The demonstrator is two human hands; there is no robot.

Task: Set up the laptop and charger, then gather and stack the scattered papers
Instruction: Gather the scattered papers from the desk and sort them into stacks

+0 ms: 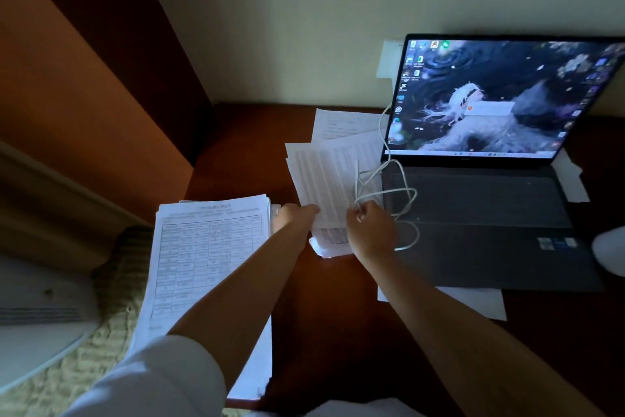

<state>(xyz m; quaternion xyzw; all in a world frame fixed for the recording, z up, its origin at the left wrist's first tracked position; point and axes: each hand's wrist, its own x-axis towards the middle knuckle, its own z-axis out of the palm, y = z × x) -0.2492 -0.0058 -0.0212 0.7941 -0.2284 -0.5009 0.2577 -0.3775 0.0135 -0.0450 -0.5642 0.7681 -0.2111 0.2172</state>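
I see both hands at frame centre: my left hand (293, 215) pinches the loose papers (326, 176), my right hand (370, 224) grips them beside the white cable (399, 193). Print on the stack (206, 247) is unreadable; the laptop (490, 146) is cut off right.

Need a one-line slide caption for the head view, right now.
Both hands, left hand and right hand, grip loose papers under a white cable beside the open laptop.

- The dark wooden counter (324, 315) carries an open laptop (490, 224) at the right.
- A thick paper stack (206, 268) overhangs its left edge.
- Loose sheets (331, 163) lie between them, under a white cable (389, 193).
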